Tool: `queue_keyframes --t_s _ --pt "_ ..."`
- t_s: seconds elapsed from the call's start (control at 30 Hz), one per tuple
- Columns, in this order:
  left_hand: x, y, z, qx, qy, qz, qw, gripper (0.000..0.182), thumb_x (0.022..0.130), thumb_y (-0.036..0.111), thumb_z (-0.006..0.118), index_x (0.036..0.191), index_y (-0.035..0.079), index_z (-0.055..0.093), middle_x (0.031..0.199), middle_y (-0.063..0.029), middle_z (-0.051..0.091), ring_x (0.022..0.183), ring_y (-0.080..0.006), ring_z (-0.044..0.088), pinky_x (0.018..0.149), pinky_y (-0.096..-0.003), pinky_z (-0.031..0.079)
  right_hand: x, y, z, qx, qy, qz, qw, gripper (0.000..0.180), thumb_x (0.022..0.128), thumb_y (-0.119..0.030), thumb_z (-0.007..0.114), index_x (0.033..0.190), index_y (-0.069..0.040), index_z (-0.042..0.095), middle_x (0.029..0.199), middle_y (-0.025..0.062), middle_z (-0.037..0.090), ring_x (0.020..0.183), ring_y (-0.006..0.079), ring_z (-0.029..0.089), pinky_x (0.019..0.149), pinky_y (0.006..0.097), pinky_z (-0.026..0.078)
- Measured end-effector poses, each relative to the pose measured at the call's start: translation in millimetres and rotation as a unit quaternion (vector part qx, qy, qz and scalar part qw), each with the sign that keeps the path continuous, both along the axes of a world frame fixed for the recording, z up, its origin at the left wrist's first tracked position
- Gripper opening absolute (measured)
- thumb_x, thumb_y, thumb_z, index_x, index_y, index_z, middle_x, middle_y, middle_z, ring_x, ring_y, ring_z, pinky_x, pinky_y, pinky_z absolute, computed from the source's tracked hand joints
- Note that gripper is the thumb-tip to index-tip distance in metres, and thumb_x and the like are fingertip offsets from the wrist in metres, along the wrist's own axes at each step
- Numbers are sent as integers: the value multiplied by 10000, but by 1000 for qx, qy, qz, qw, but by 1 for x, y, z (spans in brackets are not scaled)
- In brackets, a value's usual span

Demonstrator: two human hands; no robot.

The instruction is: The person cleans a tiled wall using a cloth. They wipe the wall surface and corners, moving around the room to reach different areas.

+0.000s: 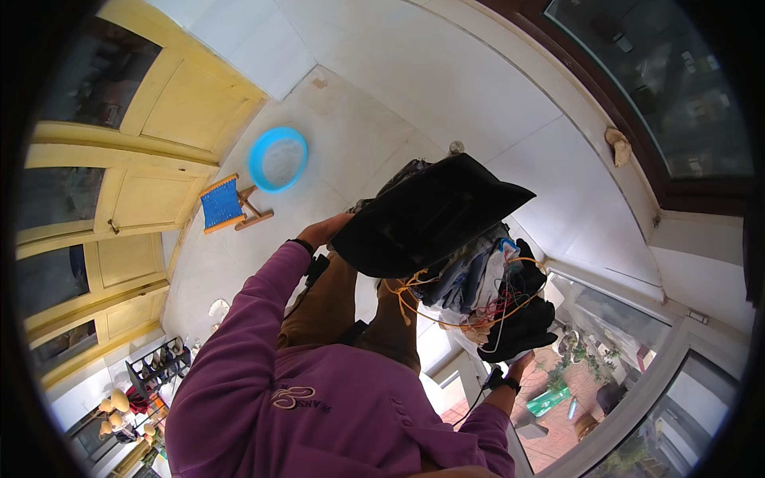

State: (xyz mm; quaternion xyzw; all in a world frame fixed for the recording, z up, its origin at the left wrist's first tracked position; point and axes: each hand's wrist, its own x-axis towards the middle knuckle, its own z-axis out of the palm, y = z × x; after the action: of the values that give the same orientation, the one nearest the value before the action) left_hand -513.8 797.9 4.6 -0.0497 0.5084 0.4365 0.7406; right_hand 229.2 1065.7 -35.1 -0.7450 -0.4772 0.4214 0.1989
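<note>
In front of my body I hold a bulky bundle of folded fabric [464, 276] between both hands. A dark, flat black piece [427, 218] lies over its far left part and hides much of it. My left hand [329, 230] grips the bundle's left side, its fingers hidden behind the black piece. Low on the right side, my right hand [522, 363] holds the bundle beside bunched black cloth [521, 325], with most of its fingers out of sight. A yellow-orange cord [408, 293] loops around the stack. Thin red and green strings [507, 297] tangle over the folds.
A light-blue basin [251, 161] stands on the pale tiled floor beside a folding stool [222, 204] with a blue woven seat. Yellow panelled doors [185, 113] line the left. At right, a white-framed glass door [663, 352] gives onto red paving with plants. A shoe rack [156, 365] stands lower left.
</note>
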Motion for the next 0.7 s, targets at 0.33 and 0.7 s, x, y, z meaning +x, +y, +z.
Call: queue_keyframes --t_s 0.33,0.7 --pt "16 18 39 -42 52 19 998 300 943 262 669 1161 59 710 1073 -56 730 972 -157 682 874 -307 526 -42 -26 27 -33 47 -86 995 387 1000 -306 559 1091 45 693 996 101 714 839 234 668 737 367 561" --pt "-22 -52 -29 -180 -77 91 976 297 873 345 663 965 64 647 810 -98 672 651 -235 642 621 -369 541 -52 -31 83 -187 173 -192 948 547 998 -399 549 1399 -26 525 1369 144 557 1241 249 559 995 432 491"
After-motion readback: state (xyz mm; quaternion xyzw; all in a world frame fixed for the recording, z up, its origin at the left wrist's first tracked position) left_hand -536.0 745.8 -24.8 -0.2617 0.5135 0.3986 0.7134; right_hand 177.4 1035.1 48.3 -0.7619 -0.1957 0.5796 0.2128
